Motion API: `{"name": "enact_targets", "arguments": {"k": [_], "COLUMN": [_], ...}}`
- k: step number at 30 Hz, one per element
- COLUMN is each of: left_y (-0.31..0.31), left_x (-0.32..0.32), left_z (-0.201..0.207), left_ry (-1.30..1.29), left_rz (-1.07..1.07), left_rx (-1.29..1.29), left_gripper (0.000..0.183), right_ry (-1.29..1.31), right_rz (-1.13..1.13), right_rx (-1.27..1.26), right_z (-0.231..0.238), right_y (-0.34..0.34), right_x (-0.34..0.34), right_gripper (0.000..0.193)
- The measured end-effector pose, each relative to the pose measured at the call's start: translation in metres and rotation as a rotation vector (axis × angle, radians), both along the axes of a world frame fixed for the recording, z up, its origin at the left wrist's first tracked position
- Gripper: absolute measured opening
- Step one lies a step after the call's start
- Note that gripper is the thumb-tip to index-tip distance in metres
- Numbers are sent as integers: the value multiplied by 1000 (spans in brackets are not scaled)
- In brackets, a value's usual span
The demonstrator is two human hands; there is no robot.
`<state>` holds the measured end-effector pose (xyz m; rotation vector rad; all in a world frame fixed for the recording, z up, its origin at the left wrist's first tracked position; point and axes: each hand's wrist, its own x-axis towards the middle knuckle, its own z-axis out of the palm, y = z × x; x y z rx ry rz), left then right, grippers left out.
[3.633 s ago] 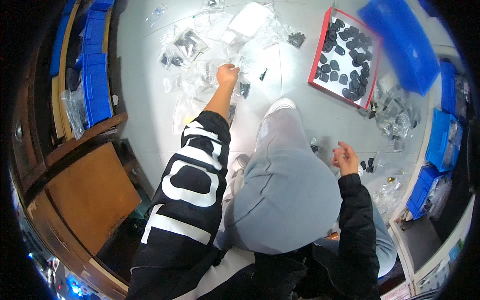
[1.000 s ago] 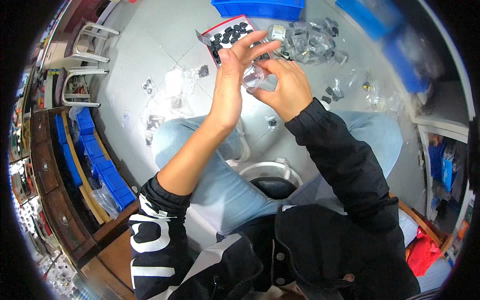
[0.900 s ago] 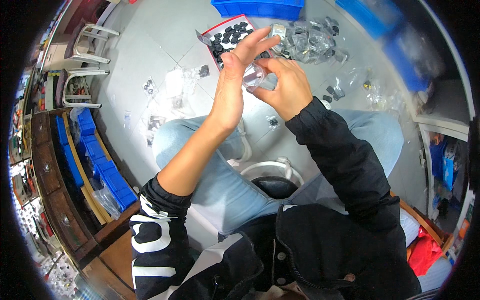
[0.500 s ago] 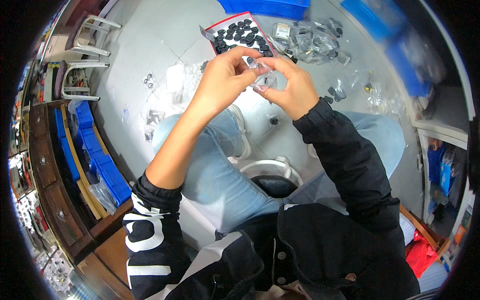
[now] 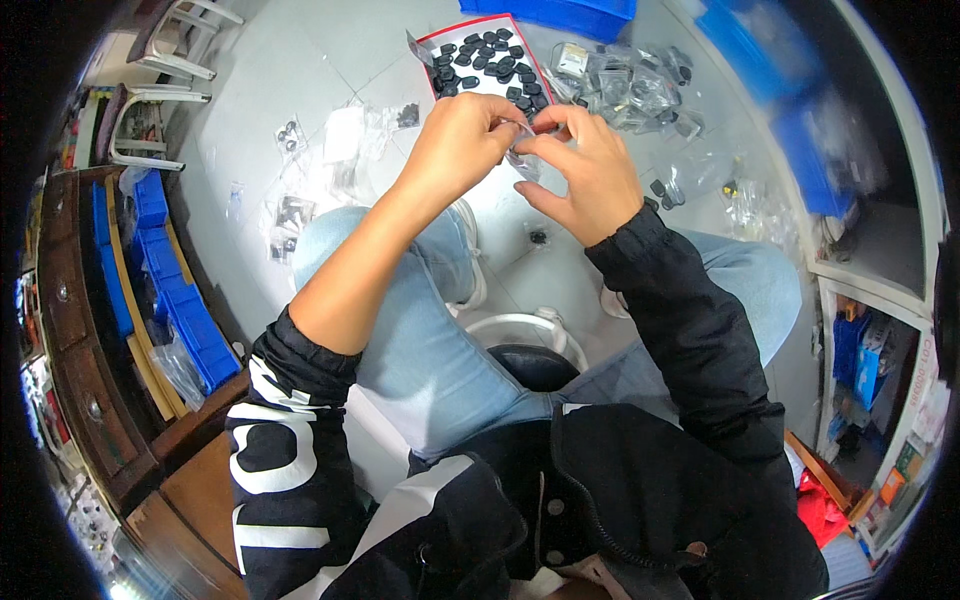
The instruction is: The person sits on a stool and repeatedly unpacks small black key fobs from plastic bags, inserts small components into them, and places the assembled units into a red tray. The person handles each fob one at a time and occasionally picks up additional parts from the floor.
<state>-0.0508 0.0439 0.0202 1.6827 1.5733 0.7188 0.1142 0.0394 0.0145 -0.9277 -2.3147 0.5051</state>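
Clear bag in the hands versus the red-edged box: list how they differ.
The clear bag is see-through; the red-edged box is opaque, with a white inside.
The clear bag is raised at the fingertips of the left hand and right hand; the red-edged box sits on the floor.
The red-edged box holds many black pieces; the clear bag's contents can't be made out.

Shows grey floor (image 5: 300, 75), bearing a red-rimmed box (image 5: 462, 28) at top centre, a blue bin (image 5: 560, 14) at the top edge, clear bags (image 5: 640, 92) upper right, a small packet (image 5: 538, 238) near centre.
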Motion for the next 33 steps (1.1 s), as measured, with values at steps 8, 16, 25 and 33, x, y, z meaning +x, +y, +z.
{"name": "enact_targets", "arguments": {"k": [8, 16, 25, 33], "left_y": [-1, 8, 33, 47], "left_x": [7, -2, -54, -154], "left_z": [-12, -21, 3, -99], "left_ry": [240, 211, 202, 502], "left_rz": [-115, -85, -87, -239], "left_rx": [192, 110, -152, -69], "left_gripper": [17, 17, 23, 18], "right_ry": [-114, -124, 121, -169], "right_rz": [-37, -28, -173, -580], "right_rx": [-125, -13, -125, -486], "right_z": [-9, -6, -6, -144], "right_y": [-2, 1, 7, 32], "right_x": [1, 8, 26, 74], "right_gripper": [18, 15, 26, 24]}}
